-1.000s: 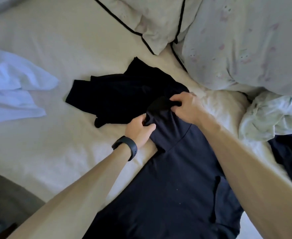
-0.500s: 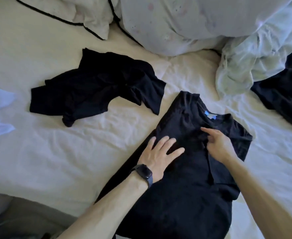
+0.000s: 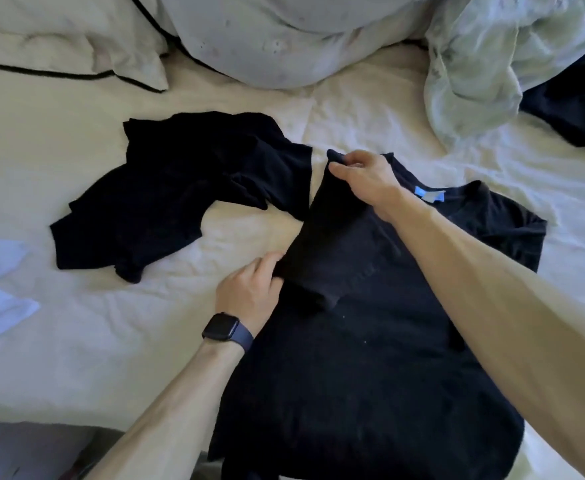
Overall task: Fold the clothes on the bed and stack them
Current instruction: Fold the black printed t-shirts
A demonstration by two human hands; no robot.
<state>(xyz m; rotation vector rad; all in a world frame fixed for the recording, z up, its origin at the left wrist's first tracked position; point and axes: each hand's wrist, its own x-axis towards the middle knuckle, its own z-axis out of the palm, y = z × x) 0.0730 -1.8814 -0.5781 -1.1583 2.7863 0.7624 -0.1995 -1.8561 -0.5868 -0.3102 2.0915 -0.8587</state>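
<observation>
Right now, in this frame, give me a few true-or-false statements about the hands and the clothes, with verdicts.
The right hand pinches a corner of the black T-shirt. True.
The left hand has a watch at its wrist. True.
The neck label is red. False: it is blue.
Every garment in view is folded. False: the other black garment lies crumpled left of the T-shirt.
The left hand lies open, clear of the T-shirt. False: its fingers grip the T-shirt's folded edge.
</observation>
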